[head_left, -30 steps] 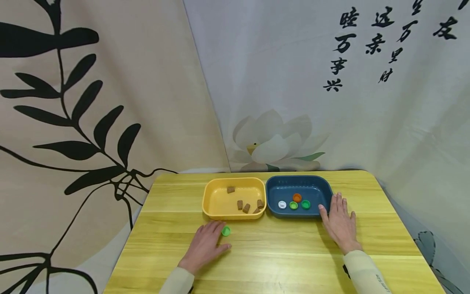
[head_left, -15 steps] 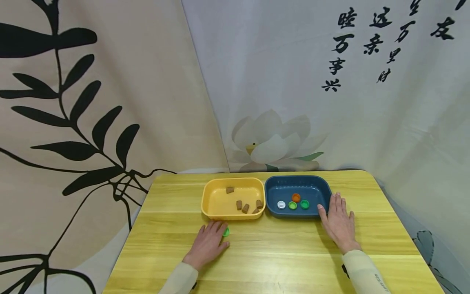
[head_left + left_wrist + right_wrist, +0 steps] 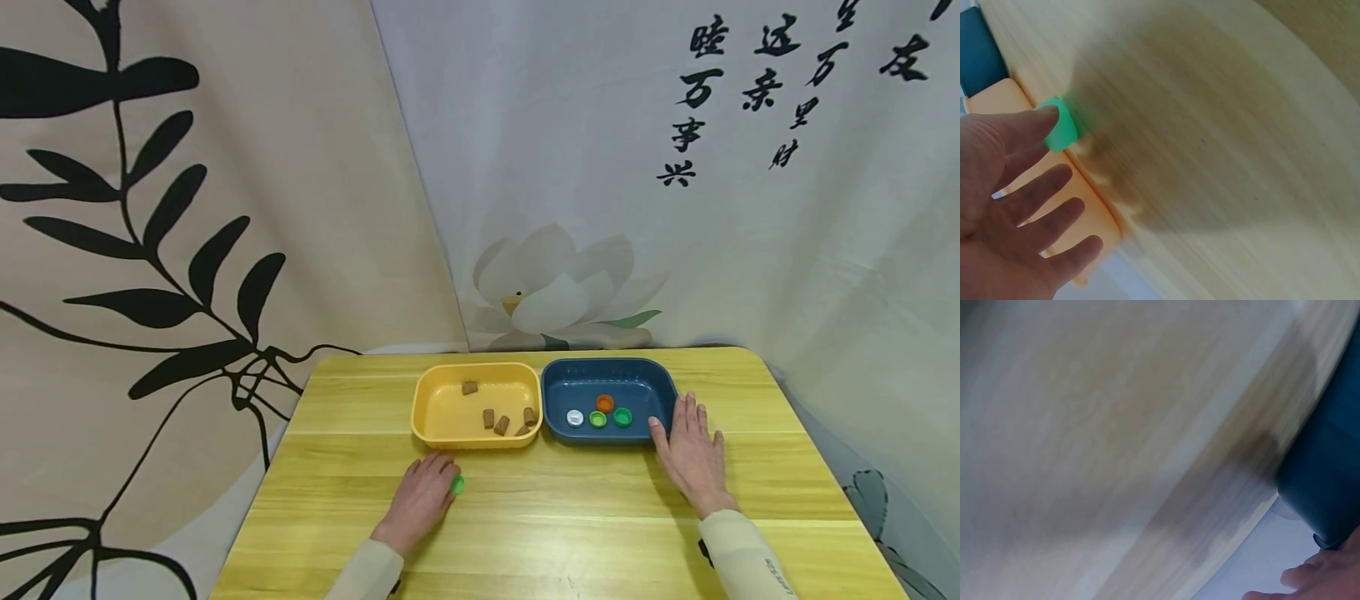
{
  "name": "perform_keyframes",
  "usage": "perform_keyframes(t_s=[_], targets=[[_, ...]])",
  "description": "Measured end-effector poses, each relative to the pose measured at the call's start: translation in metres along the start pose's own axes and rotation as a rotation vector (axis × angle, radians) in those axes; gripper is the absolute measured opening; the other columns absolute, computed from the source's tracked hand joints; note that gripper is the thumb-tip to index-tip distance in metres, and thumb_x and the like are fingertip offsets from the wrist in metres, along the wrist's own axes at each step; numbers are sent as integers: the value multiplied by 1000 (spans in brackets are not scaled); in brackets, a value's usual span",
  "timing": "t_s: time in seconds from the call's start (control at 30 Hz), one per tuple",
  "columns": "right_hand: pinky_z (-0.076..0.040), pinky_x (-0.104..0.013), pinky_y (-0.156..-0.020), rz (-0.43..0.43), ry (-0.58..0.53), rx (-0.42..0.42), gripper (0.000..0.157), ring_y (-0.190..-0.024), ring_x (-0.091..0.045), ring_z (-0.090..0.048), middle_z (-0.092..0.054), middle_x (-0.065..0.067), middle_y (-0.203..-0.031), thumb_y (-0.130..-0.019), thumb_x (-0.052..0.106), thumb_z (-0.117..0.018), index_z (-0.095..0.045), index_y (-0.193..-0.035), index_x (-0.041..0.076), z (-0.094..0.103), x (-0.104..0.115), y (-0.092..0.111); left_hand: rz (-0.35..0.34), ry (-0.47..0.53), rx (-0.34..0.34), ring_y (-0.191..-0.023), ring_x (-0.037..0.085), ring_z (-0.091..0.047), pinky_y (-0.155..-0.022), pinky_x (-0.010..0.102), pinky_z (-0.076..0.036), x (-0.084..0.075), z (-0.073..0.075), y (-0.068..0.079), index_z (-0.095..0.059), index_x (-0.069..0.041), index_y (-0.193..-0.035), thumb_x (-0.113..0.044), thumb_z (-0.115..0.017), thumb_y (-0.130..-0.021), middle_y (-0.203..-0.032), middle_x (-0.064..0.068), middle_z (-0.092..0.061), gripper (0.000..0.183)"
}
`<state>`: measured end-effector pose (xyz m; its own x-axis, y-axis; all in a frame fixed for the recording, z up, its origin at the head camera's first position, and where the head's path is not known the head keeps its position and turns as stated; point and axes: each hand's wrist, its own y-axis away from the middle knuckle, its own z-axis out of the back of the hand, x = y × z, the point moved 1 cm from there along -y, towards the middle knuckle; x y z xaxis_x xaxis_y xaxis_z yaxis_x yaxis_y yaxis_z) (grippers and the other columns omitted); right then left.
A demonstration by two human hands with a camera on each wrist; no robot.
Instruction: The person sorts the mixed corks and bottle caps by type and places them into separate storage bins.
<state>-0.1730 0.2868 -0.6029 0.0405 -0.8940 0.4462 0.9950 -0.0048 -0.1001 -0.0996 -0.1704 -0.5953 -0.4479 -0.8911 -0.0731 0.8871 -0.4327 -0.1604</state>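
Observation:
My left hand [image 3: 422, 500] is just in front of the yellow tray and pinches a green bottle cap [image 3: 1062, 130] between thumb and index finger. Its other fingers stay loosely bent and apart, as the left wrist view shows. At the right end of the blue tray [image 3: 667, 385], my right hand [image 3: 696, 462] rests with fingers extended along the rim, the thumb at the front corner. Inside that tray lie a white cap [image 3: 575, 418], an orange cap [image 3: 605, 403], a light green cap [image 3: 597, 419] and a darker green cap [image 3: 622, 417].
The yellow tray [image 3: 427, 379] stands directly left of the blue one and holds several brown blocks [image 3: 502, 425]. Both sit toward the far edge of a wooden table [image 3: 570, 517]. A printed cloth [image 3: 555, 167] hangs behind the table.
My left thumb has closed in against the index finger, taking hold of the green bottle cap that lay on the table beside the fingers. The right hand keeps its place.

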Motion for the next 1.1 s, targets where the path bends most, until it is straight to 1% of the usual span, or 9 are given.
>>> perform_keyframes(t_s=[0.13,0.37,0.5,0.6,0.7,0.8,0.87,0.93,1.1], targets=[[-12,-82,-109,1,0,0,86,-151,-56,-12,-5,-32,-168,-110,56,-27,-10,-160,-12,0,-1,0,3,3,-21,-123,32,-61,-98,60,-52,-1,2,2,-72,-11,-113,-21,-87,-85,-127,11,-67,34],[-13,-83,-108,6,1,-16,85,-151,-56,-14,-9,-33,-167,-110,55,-28,-11,-160,-12,0,-1,-1,25,40,-61,-122,30,-62,-101,56,-51,-3,8,4,-73,-12,-112,-27,-83,-89,-128,10,-68,29],[-13,-83,-109,3,2,-14,86,-151,-56,-14,-8,-33,-167,-110,56,-28,-11,-160,-12,-1,-1,-1,15,59,-93,-122,29,-63,-104,54,-50,-8,14,3,-73,-12,-113,-30,-83,-88,-127,9,-69,32],[-12,-82,-109,-1,2,-5,86,-151,-56,-12,-6,-32,-168,-110,56,-27,-10,-160,-12,-1,-1,0,-8,73,-124,-121,29,-63,-105,53,-50,-13,20,0,-73,-12,-113,-30,-84,-87,-128,9,-69,34],[-12,-82,-109,-3,2,1,86,-151,-55,-12,-3,-31,-168,-110,56,-27,-9,-160,-12,0,-2,1,-40,77,-154,-120,29,-63,-105,52,-50,-21,26,-8,-72,-11,-113,-29,-84,-86,-128,10,-68,35],[-12,-82,-110,-3,1,-2,86,-151,-55,-12,-4,-31,-168,-110,56,-27,-9,-160,-12,1,-2,1,-56,73,-165,-125,29,-60,-108,50,-48,-30,32,-19,-71,-12,-116,-29,-82,-87,-133,9,-66,36],[-12,-82,-109,-2,5,-1,86,-151,-56,-12,-4,-32,-168,-110,56,-27,-9,-160,-12,1,-2,1,-59,73,-171,-130,29,-57,-111,49,-46,-36,34,-28,-71,-13,-117,-29,-82,-87,-137,8,-63,36],[-12,-82,-109,-2,9,2,86,-151,-56,-12,-4,-32,-168,-110,56,-27,-10,-160,-12,1,-3,1,-67,84,-192,-134,30,-55,-112,49,-45,-42,36,-37,-71,-13,-117,-27,-81,-87,-140,8,-62,34],[-13,-82,-109,-1,16,0,86,-151,-56,-12,-4,-32,-168,-110,56,-26,-10,-160,-13,-1,-3,0,-92,111,-249,-136,31,-54,-110,49,-46,-59,40,-60,-72,-13,-114,-22,-82,-86,-139,9,-62,31]])
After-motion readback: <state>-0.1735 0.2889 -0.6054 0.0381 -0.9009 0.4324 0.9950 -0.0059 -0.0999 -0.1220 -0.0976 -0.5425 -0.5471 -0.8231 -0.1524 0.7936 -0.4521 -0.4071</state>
